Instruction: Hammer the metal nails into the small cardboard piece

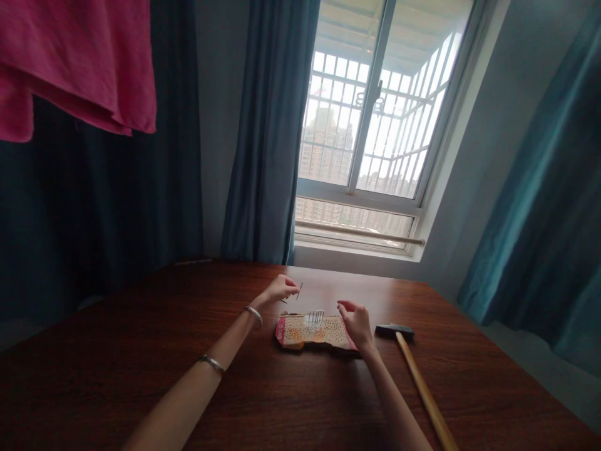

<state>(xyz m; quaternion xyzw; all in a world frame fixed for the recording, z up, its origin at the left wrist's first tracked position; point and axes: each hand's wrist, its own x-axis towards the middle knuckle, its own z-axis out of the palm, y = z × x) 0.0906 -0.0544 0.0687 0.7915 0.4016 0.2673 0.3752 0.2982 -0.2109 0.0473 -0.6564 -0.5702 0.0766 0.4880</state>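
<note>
My left hand (282, 288) is raised behind the board's left part, thumb and fingers pinched on a thin dark nail (299, 291). Another short dark piece (284, 301) shows just below that hand. On the table lies a rough-edged wooden board (293, 332) with a dotted surface and pink ends. Several nails (316, 317) stand upright in a row near its far edge. My right hand (357, 322) hovers over the board's right end, fingertips drawn together. Whether anything sits between those fingertips is too small to make out.
To the right of the board lies a hammer (425, 391) with a dark head and long wooden handle, pointing towards me. The brown table (141, 351) reaches back to the curtain (263, 138) and window (375, 125). A pink cloth (89, 62) hangs at upper left.
</note>
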